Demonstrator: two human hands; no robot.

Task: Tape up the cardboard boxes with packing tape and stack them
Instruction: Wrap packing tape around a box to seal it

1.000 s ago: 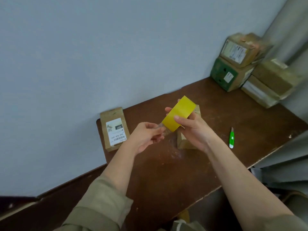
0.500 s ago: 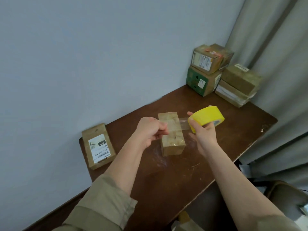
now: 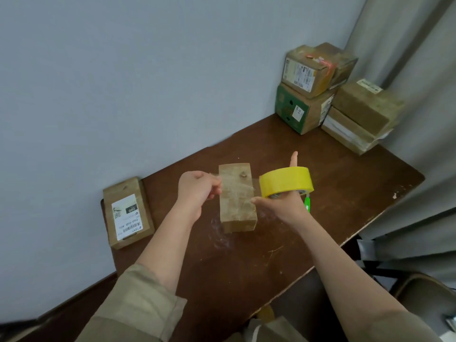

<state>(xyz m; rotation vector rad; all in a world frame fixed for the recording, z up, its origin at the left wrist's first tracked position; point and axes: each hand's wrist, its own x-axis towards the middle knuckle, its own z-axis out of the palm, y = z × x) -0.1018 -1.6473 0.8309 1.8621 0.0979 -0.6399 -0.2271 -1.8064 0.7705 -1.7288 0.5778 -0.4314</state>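
Observation:
A small brown cardboard box (image 3: pixel 237 213) lies in the middle of the dark wooden table (image 3: pixel 345 193). My right hand (image 3: pixel 283 206) holds a yellow roll of packing tape (image 3: pixel 286 181) just right of the box, fingers through its core. My left hand (image 3: pixel 197 188) pinches the free end of a clear tape strip (image 3: pixel 234 186) stretched across above the box's top. A second flat box with a white barcode label (image 3: pixel 127 213) lies at the table's left end by the wall.
Stacked boxes stand at the far right corner: a brown labelled box (image 3: pixel 311 70) on a green one (image 3: pixel 296 109), and two more brown boxes (image 3: pixel 362 114) beside them. A green utility knife (image 3: pixel 307 204) lies partly hidden behind my right hand. Grey curtains hang at the right.
My hands have pulled apart, drawing the tape strip out across the box. The roll has moved right of the box, my left hand to its left side.

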